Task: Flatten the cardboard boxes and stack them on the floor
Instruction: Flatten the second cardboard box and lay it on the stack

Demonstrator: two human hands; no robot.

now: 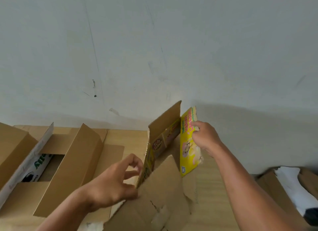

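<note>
A yellow printed cardboard box [188, 155] stands open in front of me, its brown inner flaps [165, 122] raised toward the wall. My right hand [205, 136] grips the upper edge of its yellow right-hand flap. My left hand [117, 177] has its fingers curled at the box's left wall, pinching that edge near a brown front flap [161, 187]. Both forearms reach in from the bottom of the view.
A larger open brown box [72, 163] with raised flaps and a green-lettered item inside sits at the left. More cardboard [113, 138] lies along the pale wall. Another box [275, 184] holding white material [292, 184] is at the lower right.
</note>
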